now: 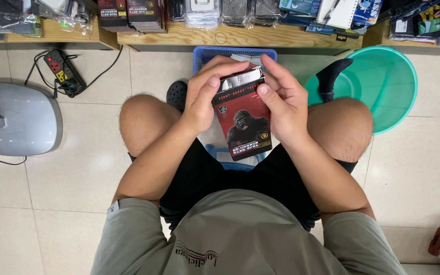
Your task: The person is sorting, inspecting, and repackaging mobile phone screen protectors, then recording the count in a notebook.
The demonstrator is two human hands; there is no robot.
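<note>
A flat red and black box [242, 121] with a gorilla picture is sitting upright between the knees, above the lap. The left hand [207, 94] is gripping its left edge, the thumb pressing the top flap; the right hand [284, 97] is clamping the right edge, thumb on the front. The silver top flap looks partly lifted, so opening seems started, not finished; nothing is out yet. Behind it a blue basket [204, 53] is standing on the floor, a green basin [393, 86] far right, a power strip [63, 71] far left.
</note>
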